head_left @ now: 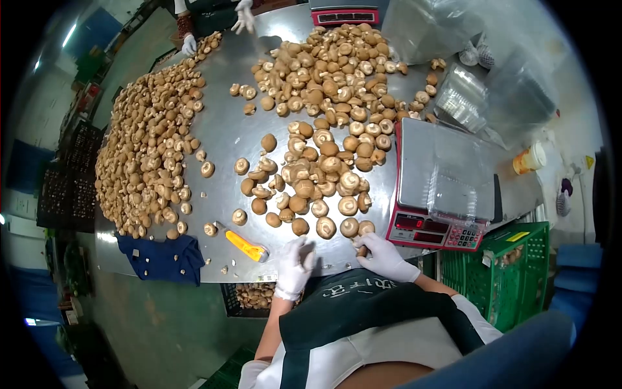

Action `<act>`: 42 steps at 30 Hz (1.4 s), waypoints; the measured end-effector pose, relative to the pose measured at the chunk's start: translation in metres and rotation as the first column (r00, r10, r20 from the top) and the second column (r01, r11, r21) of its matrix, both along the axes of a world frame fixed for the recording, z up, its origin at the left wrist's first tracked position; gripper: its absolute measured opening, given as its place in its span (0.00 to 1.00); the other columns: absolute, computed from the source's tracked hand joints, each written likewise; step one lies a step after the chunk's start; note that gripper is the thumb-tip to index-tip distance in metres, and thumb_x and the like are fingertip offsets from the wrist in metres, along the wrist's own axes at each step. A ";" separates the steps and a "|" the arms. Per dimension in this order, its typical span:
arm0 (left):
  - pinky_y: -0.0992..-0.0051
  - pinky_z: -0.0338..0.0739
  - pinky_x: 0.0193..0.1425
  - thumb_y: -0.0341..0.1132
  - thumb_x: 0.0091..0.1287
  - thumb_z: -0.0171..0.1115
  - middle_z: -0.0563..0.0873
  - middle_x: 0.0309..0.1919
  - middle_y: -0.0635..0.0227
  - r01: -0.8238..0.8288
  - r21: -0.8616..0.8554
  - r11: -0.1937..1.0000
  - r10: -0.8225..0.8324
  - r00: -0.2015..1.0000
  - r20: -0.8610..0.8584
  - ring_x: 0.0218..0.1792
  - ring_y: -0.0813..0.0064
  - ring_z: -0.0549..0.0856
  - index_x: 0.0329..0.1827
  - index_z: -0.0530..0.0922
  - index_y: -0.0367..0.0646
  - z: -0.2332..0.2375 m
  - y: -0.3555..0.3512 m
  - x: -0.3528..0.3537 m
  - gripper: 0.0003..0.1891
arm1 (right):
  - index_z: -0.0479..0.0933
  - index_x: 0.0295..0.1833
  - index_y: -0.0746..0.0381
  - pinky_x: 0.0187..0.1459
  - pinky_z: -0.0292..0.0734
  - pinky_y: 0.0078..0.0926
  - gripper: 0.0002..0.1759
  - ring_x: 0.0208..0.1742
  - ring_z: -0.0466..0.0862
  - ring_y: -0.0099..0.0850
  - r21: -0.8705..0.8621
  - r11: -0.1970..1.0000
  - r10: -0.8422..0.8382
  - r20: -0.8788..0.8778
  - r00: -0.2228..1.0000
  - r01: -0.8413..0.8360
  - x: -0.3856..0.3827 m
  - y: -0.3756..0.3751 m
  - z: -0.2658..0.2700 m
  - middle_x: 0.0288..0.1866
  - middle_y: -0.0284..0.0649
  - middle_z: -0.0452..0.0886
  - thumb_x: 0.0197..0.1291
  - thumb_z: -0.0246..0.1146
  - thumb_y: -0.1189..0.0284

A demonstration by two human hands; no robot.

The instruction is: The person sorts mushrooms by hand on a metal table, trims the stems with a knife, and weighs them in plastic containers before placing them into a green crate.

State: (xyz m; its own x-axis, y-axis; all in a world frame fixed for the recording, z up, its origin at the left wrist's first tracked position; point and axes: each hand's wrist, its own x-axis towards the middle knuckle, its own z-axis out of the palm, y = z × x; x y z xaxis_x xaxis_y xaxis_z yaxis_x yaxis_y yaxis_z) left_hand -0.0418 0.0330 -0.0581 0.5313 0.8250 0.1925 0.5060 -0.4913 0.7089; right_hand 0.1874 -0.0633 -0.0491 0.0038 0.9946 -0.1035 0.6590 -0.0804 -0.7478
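Note:
My right hand (383, 258), in a white glove, is closed on a brown mushroom (361, 250) near the table's front edge; the fingers partly cover it. My left hand (295, 269), gloved in white too, hovers at the same edge with fingers loosely bent and apart, and I see nothing in it. Just beyond my hands lies a loose group of mushrooms (303, 188), some caps up, some stems up. To the left of my left hand rests a yellow utility knife (243, 246).
A larger mushroom pile (146, 142) covers the left side; another heap (324, 68) lies farther back. At right, a red-and-grey scale (414, 162) carries clear plastic packaging (460, 188). Green crates (518, 279) stand beside the table. A dark blue cloth (162, 258) hangs over the front edge. A co-worker's gloved hand (244, 16) shows opposite.

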 end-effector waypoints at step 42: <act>0.68 0.80 0.54 0.33 0.68 0.53 0.75 0.54 0.47 0.763 -0.585 0.275 0.957 -0.160 0.240 0.49 0.60 0.80 0.60 0.66 0.32 0.016 -0.063 -0.083 0.20 | 0.67 0.59 0.64 0.47 0.73 0.24 0.26 0.42 0.74 0.23 -0.029 0.874 0.337 -0.682 0.649 -0.485 -0.111 0.092 0.024 0.41 0.36 0.72 0.56 0.67 0.72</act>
State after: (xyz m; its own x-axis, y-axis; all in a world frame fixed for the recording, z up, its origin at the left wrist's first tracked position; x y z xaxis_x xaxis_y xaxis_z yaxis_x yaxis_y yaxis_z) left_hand -0.1249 -0.0299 -0.0424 0.4236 0.7526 -0.5041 -0.9000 0.4128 -0.1400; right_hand 0.0761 0.0291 -0.0255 -0.5402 0.8347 -0.1068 0.0279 -0.1091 -0.9936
